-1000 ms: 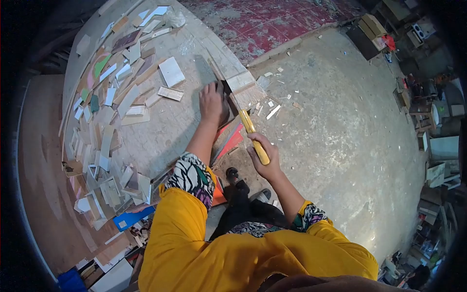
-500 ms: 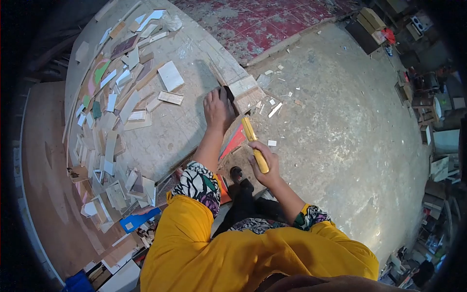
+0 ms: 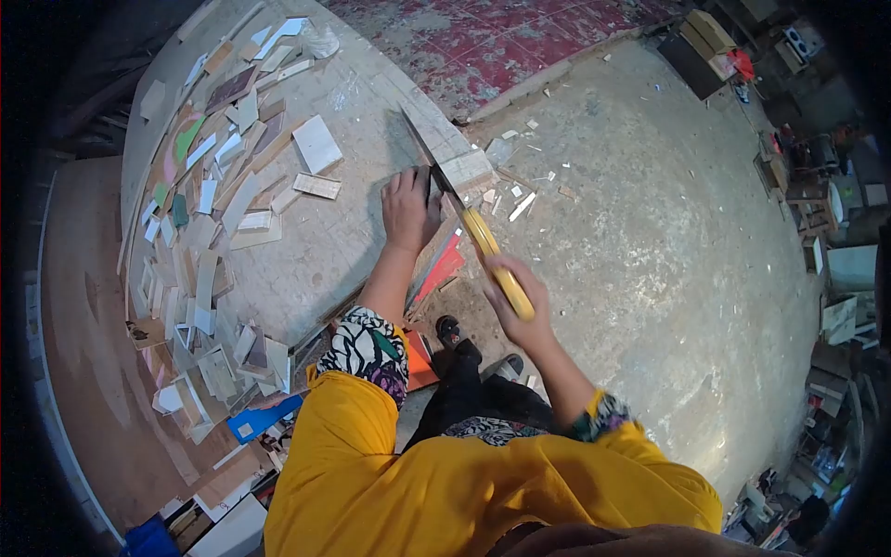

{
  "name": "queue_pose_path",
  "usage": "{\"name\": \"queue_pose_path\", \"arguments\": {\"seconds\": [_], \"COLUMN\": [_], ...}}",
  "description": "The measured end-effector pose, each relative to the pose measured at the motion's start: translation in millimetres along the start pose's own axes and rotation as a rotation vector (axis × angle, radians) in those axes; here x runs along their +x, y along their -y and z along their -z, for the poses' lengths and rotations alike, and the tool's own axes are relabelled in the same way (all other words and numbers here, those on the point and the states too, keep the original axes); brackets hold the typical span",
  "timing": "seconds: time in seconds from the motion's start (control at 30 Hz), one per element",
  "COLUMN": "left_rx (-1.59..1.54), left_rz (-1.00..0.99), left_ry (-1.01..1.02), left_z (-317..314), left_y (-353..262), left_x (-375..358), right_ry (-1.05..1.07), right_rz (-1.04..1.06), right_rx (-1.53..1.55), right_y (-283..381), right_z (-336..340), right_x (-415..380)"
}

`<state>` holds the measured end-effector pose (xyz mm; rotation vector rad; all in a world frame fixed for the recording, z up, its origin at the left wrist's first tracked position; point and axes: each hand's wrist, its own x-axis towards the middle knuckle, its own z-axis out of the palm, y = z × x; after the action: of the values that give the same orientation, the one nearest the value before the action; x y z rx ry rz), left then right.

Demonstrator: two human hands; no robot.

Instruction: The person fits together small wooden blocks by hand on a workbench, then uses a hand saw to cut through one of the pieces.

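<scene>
My right hand [image 3: 520,302] is wrapped round the yellow handle of a saw [image 3: 498,263]. The saw's thin blade points up and left, running between my left hand and a pale wooden block [image 3: 464,169] at the worktable's corner. My left hand [image 3: 408,209] rests at the edge of the worktable [image 3: 306,241], fingers bent and pressed on a small dark piece [image 3: 434,183] beside the blade. Much of that piece is hidden by the fingers and the blade.
Many wood offcuts [image 3: 317,144] lie over the table's left side. Below the table edge is a red piece [image 3: 444,263]. Small scraps [image 3: 522,206] are scattered on the concrete floor [image 3: 650,251]. Boxes and clutter [image 3: 707,37] line the right side. My feet show below the table.
My right hand has shifted slightly right, with the saw handle slanting more. More of the blade shows now. My left hand stays at about the same place on the table edge.
</scene>
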<state>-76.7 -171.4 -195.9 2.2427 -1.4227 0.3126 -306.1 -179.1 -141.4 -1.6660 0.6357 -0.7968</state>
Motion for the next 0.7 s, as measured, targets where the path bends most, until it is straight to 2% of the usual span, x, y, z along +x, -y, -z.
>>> {"name": "queue_pose_path", "arguments": {"seconds": [0.1,0.17,0.2,0.23,0.3,0.33,0.4,0.5,0.57,0.7], "left_rx": [-0.017,0.036,-0.029,-0.022,-0.045,0.028,0.013,-0.002,0.056,-0.012], "left_rz": [0.092,0.047,-0.042,-0.046,-0.066,-0.067,-0.056,0.026,0.027,0.078], "left_ry": [-0.041,0.098,0.090,0.086,0.039,0.096,0.064,0.059,0.082,0.002], "left_z": [4,12,8,2,-7,2,2,5,13,1], "left_y": [1,-3,0,2,7,2,1,1,1,-3], "left_x": [3,3,1,-3,-6,-5,-4,-8,-8,-16], "right_ry": [0.089,0.077,0.067,0.065,0.050,0.043,0.124,0.137,0.169,0.136], "right_rz": [-0.005,-0.012,-0.017,-0.011,0.161,0.177,0.026,0.079,0.027,0.033], "right_rx": [0.045,0.034,0.023,0.029,-0.160,-0.154,-0.088,-0.100,-0.097,-0.061], "right_y": [-1,-6,-11,-15,-24,-28,-25,-12,-5,3], "right_z": [-12,-12,-10,-8,-6,-4,1,-2,-2,-6], "right_x": [30,12,-1,-15,-37,-40,-46,-32,-31,-29]}}
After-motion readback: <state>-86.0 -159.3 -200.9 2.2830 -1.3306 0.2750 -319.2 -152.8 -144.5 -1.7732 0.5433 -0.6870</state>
